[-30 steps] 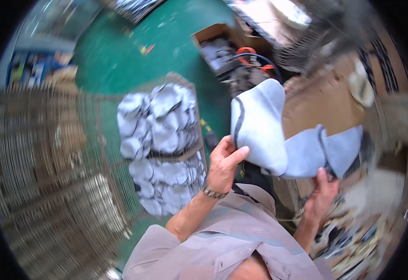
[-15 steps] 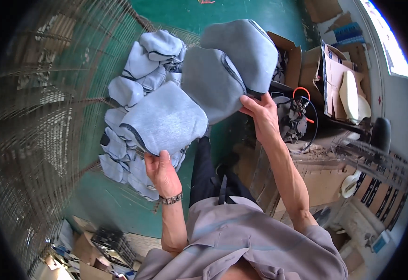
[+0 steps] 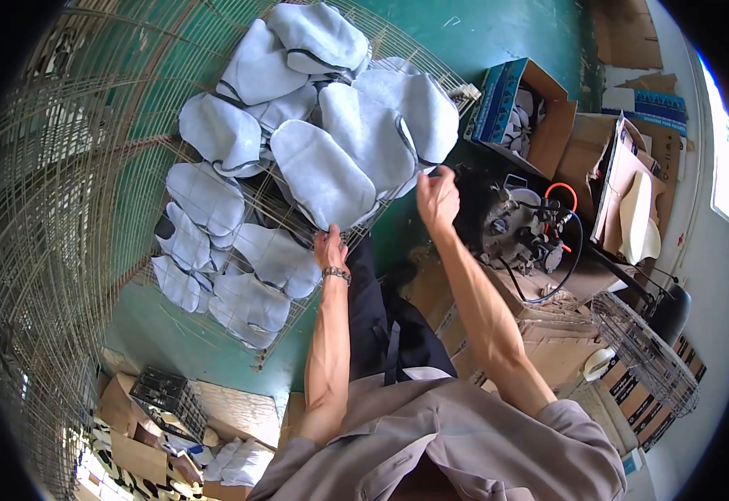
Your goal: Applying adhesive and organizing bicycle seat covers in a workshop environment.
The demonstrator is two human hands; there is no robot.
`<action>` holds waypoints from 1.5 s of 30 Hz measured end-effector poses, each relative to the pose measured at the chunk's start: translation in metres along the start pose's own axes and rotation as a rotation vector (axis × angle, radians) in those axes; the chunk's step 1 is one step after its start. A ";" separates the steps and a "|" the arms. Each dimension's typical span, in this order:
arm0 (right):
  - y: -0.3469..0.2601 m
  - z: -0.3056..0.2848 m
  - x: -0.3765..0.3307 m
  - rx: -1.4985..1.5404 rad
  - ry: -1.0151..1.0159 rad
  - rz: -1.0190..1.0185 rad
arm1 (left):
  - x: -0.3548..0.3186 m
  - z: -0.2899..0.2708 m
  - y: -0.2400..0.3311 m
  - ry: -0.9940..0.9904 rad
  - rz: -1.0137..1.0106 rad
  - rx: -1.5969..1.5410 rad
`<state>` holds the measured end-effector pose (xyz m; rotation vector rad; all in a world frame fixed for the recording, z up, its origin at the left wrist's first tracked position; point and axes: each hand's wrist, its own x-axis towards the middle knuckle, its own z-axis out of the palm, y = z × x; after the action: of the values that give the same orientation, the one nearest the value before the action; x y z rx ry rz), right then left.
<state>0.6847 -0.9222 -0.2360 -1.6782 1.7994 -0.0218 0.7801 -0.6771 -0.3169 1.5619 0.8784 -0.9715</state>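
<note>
Light grey, felt-like fabric pieces with dark edging, pouch-shaped, lie heaped on a wire rack. My left hand (image 3: 331, 249) is closed on the near edge of one grey fabric piece (image 3: 321, 174), spread over the rack's near side. To its right my right hand (image 3: 438, 200) is closed at the dark-edged lower corner of two overlapping pieces, a middle piece (image 3: 366, 138) and a right-hand piece (image 3: 427, 113). Its fingertips are partly hidden. Other grey pieces (image 3: 218, 134) lie just left and nearer on the rack.
Tall wire mesh (image 3: 64, 209) rises along the left. On the right stand an open blue-and-brown carton (image 3: 552, 134), a machine with hoses (image 3: 523, 221), and a wire basket (image 3: 644, 351). A black crate (image 3: 168, 401) and cartons sit at the lower left.
Both hands have moved forward, lowering the held fabric pieces from the air onto the rack. The view has shifted, and more of the right-hand carton now shows.
</note>
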 end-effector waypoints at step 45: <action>0.549 -0.070 -0.783 1.529 0.383 0.730 | -0.451 -0.207 -0.164 -2.173 -0.464 0.124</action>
<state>0.1294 -0.1581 -0.0721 0.0749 1.6729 -1.1192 0.4814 -0.4679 0.0575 -0.2712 -0.4831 -2.1494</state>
